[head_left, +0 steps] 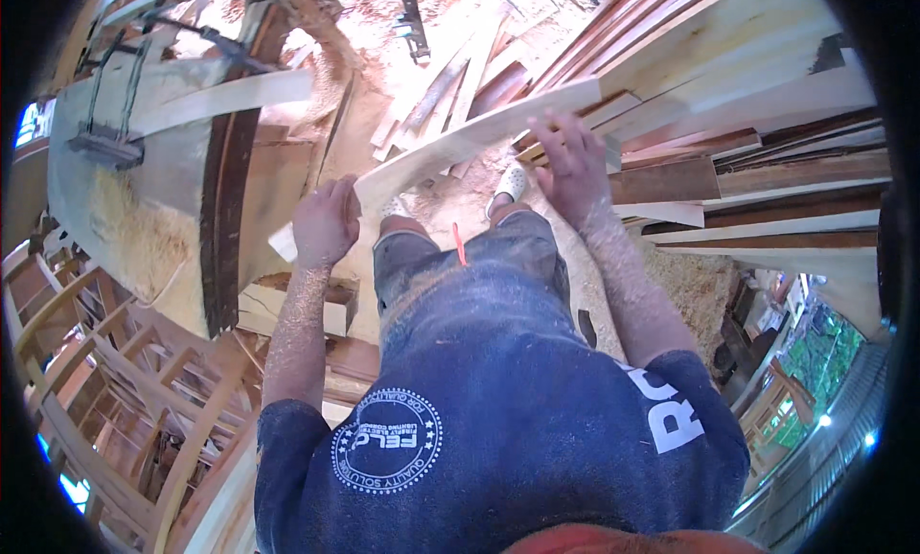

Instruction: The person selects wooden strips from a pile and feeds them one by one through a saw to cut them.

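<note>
A long, pale wooden board (455, 144) slants across in front of me, its right end higher in the picture than its left. My left hand (326, 223) is closed around it near the left end. Close by the right part of the board is my right hand (575, 166), its fingers spread and slightly blurred; whether they touch the wood is hard to tell. Sawdust coats both my forearms.
At the left stands a worktable (177, 185) strewn with sawdust, bearing a metal fixture (105, 150) and a pale strip of wood (230, 101). Stacked planks (767, 180) fill the right side. Loose offcuts (446, 99) lie on the floor ahead. Curved wooden frames (125, 391) stand at lower left.
</note>
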Available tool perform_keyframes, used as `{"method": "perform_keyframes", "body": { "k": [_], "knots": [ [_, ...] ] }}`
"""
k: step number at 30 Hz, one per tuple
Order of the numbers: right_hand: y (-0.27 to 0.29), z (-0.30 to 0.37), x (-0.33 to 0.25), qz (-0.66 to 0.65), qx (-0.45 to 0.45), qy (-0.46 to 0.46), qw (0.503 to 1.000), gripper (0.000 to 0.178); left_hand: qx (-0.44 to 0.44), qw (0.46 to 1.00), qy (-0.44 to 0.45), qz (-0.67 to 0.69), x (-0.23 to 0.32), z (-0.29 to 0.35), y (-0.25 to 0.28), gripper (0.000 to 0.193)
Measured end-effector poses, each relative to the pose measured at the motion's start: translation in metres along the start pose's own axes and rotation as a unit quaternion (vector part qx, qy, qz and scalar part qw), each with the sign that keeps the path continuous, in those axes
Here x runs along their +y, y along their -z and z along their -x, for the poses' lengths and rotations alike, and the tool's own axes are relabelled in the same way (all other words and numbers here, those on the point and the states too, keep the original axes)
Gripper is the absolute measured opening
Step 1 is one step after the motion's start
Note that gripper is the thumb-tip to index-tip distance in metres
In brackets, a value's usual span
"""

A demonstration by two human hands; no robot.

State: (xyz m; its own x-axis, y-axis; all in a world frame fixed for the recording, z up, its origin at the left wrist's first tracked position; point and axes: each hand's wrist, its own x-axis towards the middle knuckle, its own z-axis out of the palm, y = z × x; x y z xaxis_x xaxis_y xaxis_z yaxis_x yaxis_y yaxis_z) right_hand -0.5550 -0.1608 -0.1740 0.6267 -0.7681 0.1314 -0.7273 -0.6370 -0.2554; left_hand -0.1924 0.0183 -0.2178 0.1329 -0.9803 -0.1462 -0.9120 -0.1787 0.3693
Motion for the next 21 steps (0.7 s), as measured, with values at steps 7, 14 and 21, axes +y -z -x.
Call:
{"method": "perform_keyframes", "body": {
  "k": [7, 14, 21],
  "knots": [
    [0.007, -0.010, -0.049, -0.014, -0.150, 0.040, 0.988, 0.042, 0.095, 0.985, -0.124, -0.068, -0.054, 0.041, 0.105, 0.049],
    [-0.002, 0.015, -0.125, -0.224, -0.234, 0.034, 0.946, 0.066, 0.289, 0.948, 0.054, -0.119, -0.084, 0.078, 0.152, 0.065],
    [-0.031, -0.010, -0.146, -0.431, -0.525, -0.119, 0.724, 0.056, 0.330, 0.740, 0.361, 0.463, -0.100, 0.122, 0.070, 0.062]
  ]
}}
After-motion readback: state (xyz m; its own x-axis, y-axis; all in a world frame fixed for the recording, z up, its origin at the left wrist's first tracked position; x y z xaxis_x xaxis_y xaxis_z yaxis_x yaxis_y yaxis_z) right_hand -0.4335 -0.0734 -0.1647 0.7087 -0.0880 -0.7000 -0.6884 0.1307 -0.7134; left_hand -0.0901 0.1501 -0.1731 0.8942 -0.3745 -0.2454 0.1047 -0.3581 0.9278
